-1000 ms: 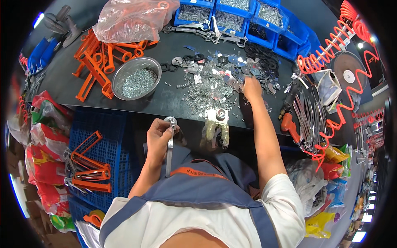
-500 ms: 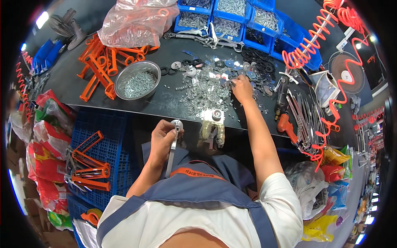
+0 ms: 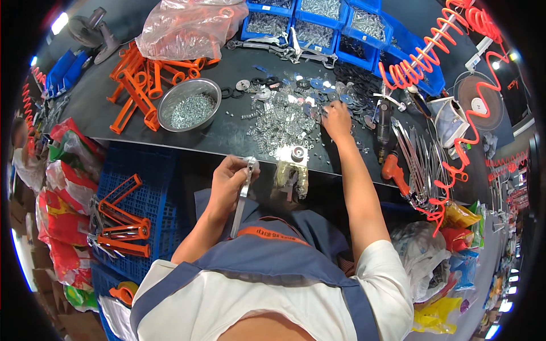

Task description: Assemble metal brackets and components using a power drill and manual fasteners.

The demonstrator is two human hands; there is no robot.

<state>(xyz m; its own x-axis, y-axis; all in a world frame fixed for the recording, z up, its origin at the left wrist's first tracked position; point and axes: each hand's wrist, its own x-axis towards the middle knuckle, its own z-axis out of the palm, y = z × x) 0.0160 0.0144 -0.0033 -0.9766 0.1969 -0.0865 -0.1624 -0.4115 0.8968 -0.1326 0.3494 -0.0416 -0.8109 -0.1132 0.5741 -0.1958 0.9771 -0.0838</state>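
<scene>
My left hand [image 3: 228, 181] is closed around the upper end of a flat silver metal lever [image 3: 242, 203]. The lever's rounded head pokes out past the thumb, and its long arm slants down toward my apron. My right hand [image 3: 336, 120] is at the right side of a spread of small loose parts on the dark bench. Its fingers are bent and close together, and whatever they pinch is too small to make out. Metal springs [image 3: 273, 128] lie left of that hand, with flat discs [image 3: 347, 102] beyond it. A small metal fixture [image 3: 297, 154] stands at the bench edge between my hands.
A steel bowl of small fasteners [image 3: 210, 120] sits beside orange frames [image 3: 138, 102]. Blue bins [image 3: 317, 35] line the back. At right are a power screwdriver [image 3: 392, 169], thin metal rods [image 3: 418, 156] and a coiled red hose [image 3: 418, 62]. A blue crate [image 3: 128, 196] is below left.
My left hand has shifted slightly right and up with the lever. My right hand stays among the loose parts, its fingers a little further right. The view has tilted slightly.
</scene>
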